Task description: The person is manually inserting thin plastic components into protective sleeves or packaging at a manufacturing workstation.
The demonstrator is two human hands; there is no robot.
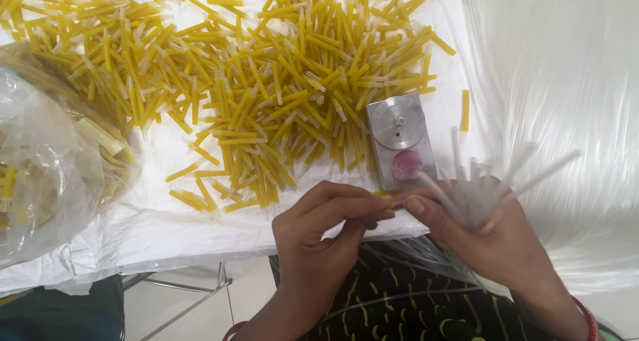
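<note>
My left hand (326, 231) pinches a short yellow tube piece (391, 202) between thumb and fingers at the table's near edge. My right hand (486, 238) touches the same piece with its thumb and forefinger and also grips a fan of several clear thin tubes (476, 184) that stick up and to the right. Both hands meet just below a small metal block (400, 141) with a round silver disc on top and a pink pad under it.
A big heap of yellow tube pieces with clear ends (253, 81) covers the white sheet (166, 231) on the table. A clear plastic bag (46, 155) with more yellow pieces lies at left. A mass of long clear tubing (572, 101) drapes at right.
</note>
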